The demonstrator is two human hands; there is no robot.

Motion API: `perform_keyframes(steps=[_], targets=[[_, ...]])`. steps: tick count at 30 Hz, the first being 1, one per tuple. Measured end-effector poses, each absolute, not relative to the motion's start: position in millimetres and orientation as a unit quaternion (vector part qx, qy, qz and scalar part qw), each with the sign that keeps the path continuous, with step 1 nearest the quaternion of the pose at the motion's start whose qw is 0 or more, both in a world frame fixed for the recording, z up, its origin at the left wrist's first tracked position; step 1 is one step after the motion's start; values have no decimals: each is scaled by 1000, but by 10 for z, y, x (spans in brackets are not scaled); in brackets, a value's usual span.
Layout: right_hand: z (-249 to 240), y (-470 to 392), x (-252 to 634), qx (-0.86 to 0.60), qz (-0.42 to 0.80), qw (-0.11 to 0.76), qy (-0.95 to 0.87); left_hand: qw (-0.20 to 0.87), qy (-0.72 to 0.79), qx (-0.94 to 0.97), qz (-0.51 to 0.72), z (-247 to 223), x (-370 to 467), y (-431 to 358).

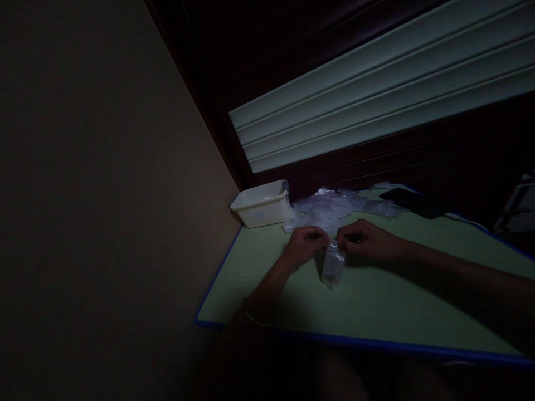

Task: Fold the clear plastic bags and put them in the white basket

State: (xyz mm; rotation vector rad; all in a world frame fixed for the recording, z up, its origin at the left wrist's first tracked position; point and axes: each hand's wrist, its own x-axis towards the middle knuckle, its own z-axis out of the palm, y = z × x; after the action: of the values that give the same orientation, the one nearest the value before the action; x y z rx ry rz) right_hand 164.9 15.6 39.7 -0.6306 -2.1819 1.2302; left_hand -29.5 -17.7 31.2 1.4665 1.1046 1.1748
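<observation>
A small clear plastic bag (333, 266) hangs upright just over the green table (259, 278), held at its top edge from both sides. My left hand (304, 245) pinches the upper left corner, and my right hand (368, 239) pinches the upper right corner. The picture is dark, and what the bag contains is too dim to make out. Right behind my hands lies a loose pile of clear plastic bags (330, 205).
A white plastic bin (265, 207) stands at the table's back left corner, close to the wall (125, 195). A dark flat object (412, 201) lies at the back right. The table has a blue edge (355, 338). Pale slats (376, 83) cross the dark panel behind.
</observation>
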Motion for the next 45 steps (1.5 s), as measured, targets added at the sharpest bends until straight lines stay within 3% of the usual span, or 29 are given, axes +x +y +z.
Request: perform_keyframes(steps=[5, 14, 20, 31, 45], targets=[[378, 148, 1639, -243, 469, 295, -797, 479, 439, 576, 496, 331, -328, -148], [350, 266, 1668, -238, 468, 297, -797, 556, 428, 610, 368, 165, -322, -164], [392, 240, 1635, -248, 470, 415, -738, 552, 424, 579, 425, 181, -317, -127], [361, 185, 1635, -159, 449, 322, -818, 517, 445, 561, 469, 109, -335, -39], [330, 239, 1617, -179, 536, 337, -753, 556, 428, 551, 452, 145, -303, -84]])
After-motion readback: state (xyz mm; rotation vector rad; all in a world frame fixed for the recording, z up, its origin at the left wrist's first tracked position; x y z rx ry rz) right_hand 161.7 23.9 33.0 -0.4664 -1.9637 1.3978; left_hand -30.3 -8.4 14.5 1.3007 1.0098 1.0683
